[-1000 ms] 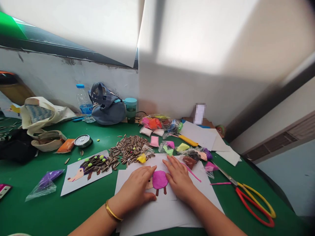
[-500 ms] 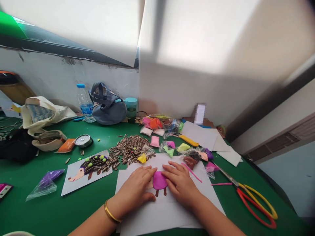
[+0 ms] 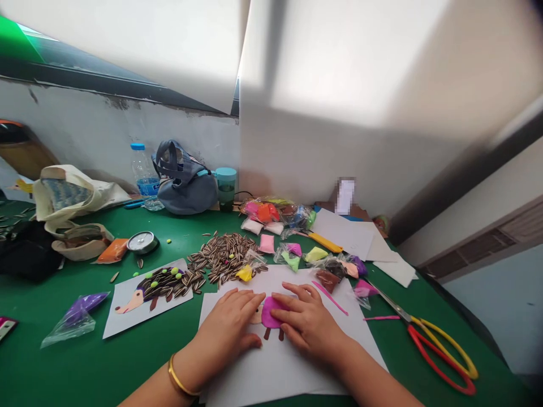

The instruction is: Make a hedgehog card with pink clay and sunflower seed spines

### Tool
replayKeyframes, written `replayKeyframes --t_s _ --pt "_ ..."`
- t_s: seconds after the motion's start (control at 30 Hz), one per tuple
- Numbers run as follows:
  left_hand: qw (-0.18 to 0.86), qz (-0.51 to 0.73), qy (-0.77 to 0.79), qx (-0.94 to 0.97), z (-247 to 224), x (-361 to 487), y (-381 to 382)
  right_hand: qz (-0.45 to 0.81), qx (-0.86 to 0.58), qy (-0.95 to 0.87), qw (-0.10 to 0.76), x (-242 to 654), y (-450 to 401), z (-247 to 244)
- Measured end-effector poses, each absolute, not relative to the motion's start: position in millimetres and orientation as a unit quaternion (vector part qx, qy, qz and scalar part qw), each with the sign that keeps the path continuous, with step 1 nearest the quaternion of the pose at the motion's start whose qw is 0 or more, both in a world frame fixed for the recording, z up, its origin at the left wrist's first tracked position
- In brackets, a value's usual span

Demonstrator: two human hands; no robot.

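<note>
My left hand (image 3: 227,325) lies flat on a white paper sheet (image 3: 271,370), its fingertips beside a small drawn animal face (image 3: 256,316). My right hand (image 3: 307,325) presses on a pink clay body (image 3: 270,312), covering its right part. Two brown clay legs (image 3: 274,334) show below it. A gold bangle (image 3: 180,376) circles my left wrist. To the left lies a finished hedgehog picture (image 3: 148,297) with sunflower seed spines. A heap of striped sunflower seeds (image 3: 223,256) lies above my hands.
Bags of coloured clay (image 3: 271,217) crowd the green table's back edge. Red-and-yellow scissors (image 3: 436,353) lie to the right, by stacked paper (image 3: 343,234). A water bottle (image 3: 145,178), grey bag (image 3: 184,183) and teal cup (image 3: 226,188) stand against the wall.
My hands have slid together. The right fingers have moved from beside the pink clay onto it, and the left wrist has shifted slightly left.
</note>
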State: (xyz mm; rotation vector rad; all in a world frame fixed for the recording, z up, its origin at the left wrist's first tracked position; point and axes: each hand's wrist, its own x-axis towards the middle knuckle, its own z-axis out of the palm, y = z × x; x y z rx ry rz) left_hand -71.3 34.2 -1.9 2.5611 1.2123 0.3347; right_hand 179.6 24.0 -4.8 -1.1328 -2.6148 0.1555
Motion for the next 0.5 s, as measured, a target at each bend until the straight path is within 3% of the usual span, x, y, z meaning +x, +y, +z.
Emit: replayKeyframes --t_s 0.5 --pt "0.081 0.07 0.371 0.922 -3.1 -67.0 28.8 0.011 -0.428 -0.894 0.132 172.2 24.0 -7.2"
